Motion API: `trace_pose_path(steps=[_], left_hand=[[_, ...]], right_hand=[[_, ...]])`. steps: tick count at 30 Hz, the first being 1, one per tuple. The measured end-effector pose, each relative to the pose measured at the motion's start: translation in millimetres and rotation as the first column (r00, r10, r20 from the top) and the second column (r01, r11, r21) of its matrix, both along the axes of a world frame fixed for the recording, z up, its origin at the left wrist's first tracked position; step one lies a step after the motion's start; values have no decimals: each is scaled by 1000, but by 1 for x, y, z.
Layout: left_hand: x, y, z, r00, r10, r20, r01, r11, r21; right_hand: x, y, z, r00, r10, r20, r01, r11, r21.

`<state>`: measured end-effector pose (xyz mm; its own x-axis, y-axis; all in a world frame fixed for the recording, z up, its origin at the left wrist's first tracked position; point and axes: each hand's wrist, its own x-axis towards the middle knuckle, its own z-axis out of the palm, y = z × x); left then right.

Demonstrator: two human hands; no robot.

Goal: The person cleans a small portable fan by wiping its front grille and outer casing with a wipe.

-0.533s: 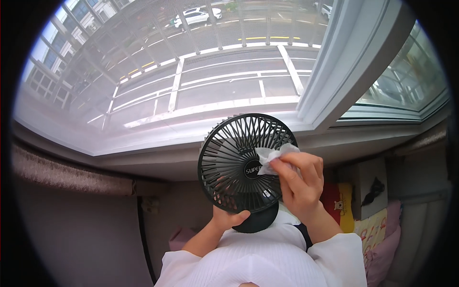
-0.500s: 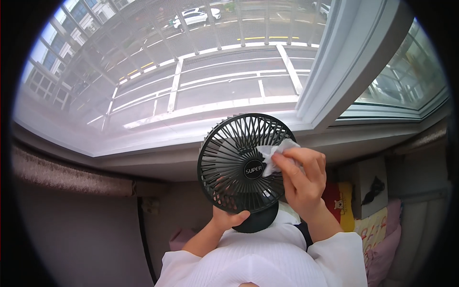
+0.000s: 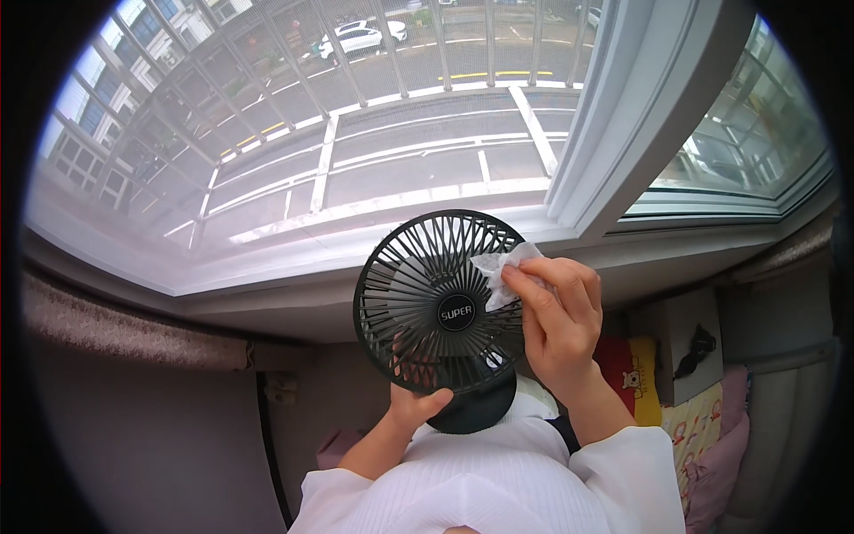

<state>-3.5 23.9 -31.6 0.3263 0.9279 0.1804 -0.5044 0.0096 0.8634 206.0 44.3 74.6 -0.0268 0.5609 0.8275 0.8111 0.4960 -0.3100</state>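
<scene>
Single view: head fisheye, left unit of the pair, worn by the person. Upright, not mirrored. Aimed down and forward: white top [image 3: 471, 472] at bottom centre, seen from above. Close on the work: fan [image 3: 449, 322] mid-frame, within arm's reach, forearms [image 3: 594, 408] both in the lower half. Window frame [image 3: 632, 125] upper right; beyond it, the street [image 3: 422, 67] sits far off across the top. Straight edges bow, corners black.

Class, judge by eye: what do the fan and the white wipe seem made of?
Fan: probably moulded plastic, dark with a low sheen, judging by its thin, evenly spaced ribs.
White wipe: paper tissue or nonwoven cloth, matte; its thin, crumpled folds fit either.
</scene>
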Motion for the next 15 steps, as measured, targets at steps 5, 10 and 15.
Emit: trace_pose_path(steps=[5, 10, 15], left_hand=[[3, -6, 2, 999, 22, 27, -22, 1000, -8], [2, -3, 6, 1000, -12, 8, 12, 1000, -6], [3, -8, 1, 1000, -11, 25, 12, 1000, -23]], right_hand=[[-18, -16, -7, 997, -4, 77, 3, 1000, 11], [1, -2, -2, 995, -56, 80, 54, 998, 26], [-7, -17, -5, 999, 37, 40, -37, 999, 5]])
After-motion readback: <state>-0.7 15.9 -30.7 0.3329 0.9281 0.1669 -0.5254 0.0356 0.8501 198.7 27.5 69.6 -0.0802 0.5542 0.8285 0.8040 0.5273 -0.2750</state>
